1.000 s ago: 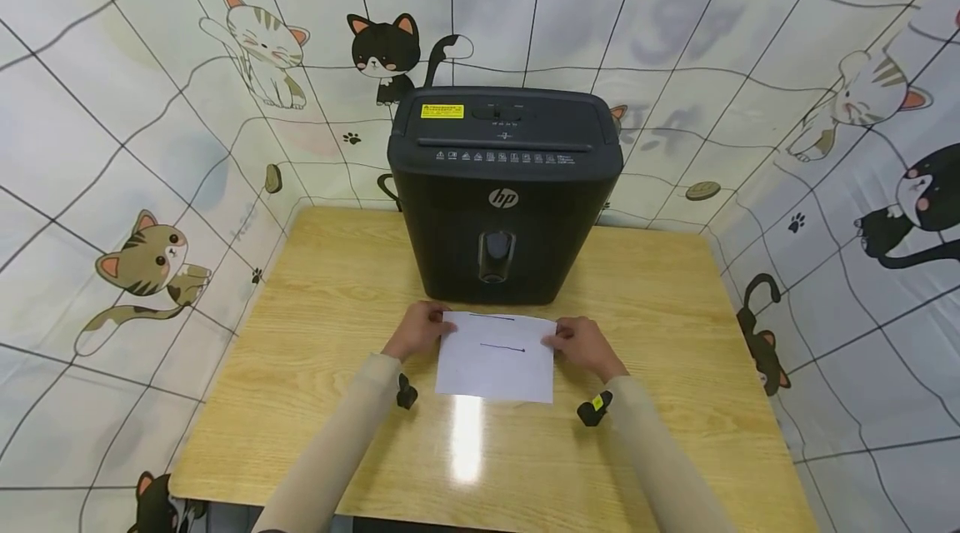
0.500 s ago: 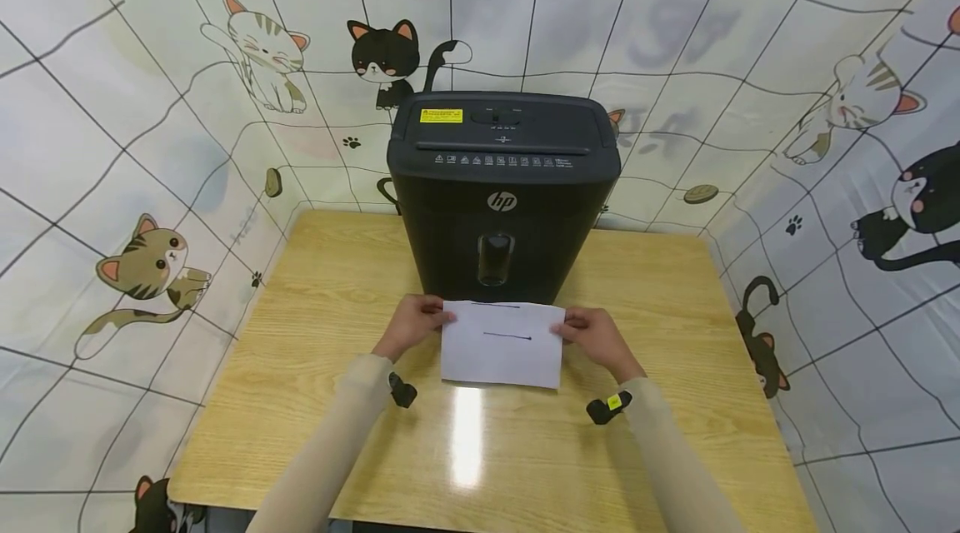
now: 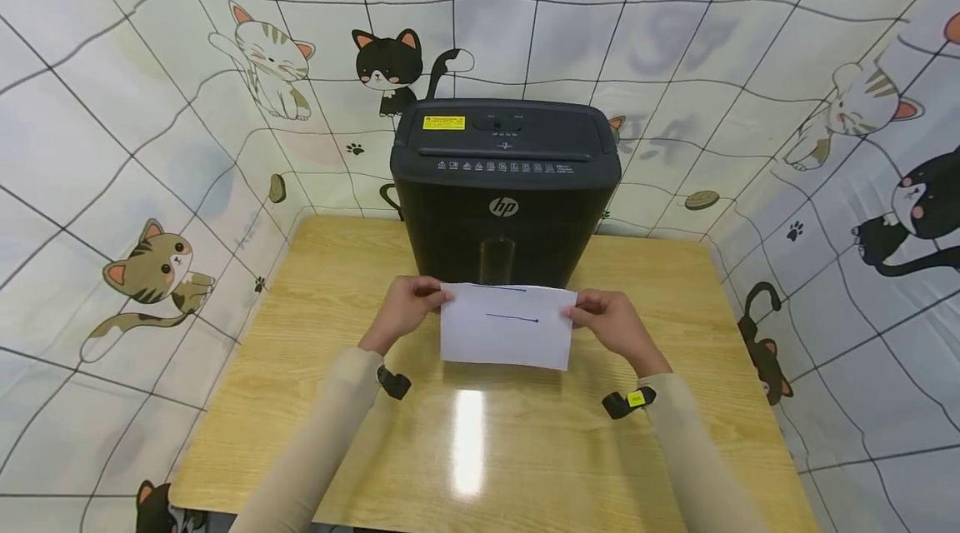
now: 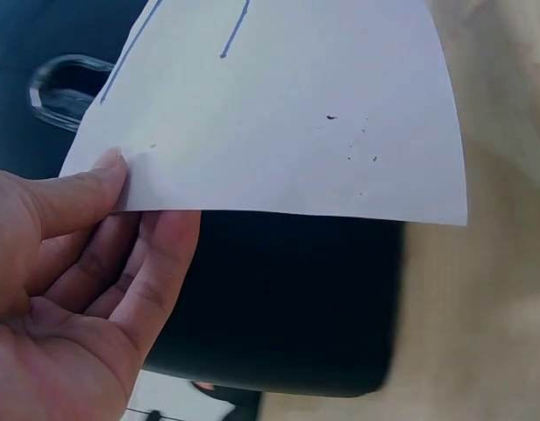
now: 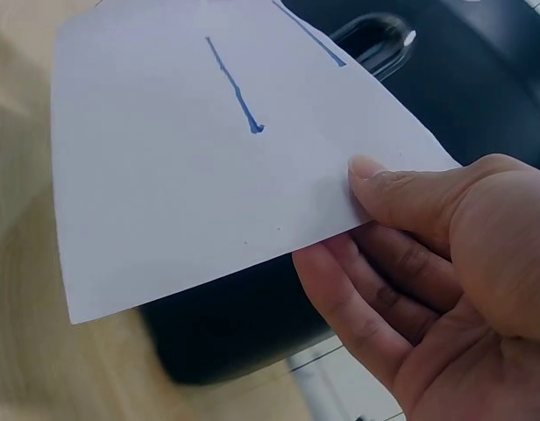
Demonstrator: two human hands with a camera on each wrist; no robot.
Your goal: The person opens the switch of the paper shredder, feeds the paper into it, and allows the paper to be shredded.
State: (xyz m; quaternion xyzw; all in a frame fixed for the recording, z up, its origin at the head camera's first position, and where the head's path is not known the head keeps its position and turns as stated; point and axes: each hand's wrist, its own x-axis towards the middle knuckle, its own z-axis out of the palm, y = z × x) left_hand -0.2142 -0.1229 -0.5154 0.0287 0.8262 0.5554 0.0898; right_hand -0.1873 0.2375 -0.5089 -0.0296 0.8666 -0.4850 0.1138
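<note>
On the desk (image 3: 660,300) stands a black shredder (image 3: 450,225); the paper (image 3: 510,341) is held up before its lower front. The paper should handle light, floppy and easily creased, best taken by its side edges, where the left hand (image 3: 403,308) and right hand (image 3: 613,321) each pinch it. The yellow label (image 3: 444,123) (print too small to read) outsizes the "hp" logo (image 3: 504,206).
</note>
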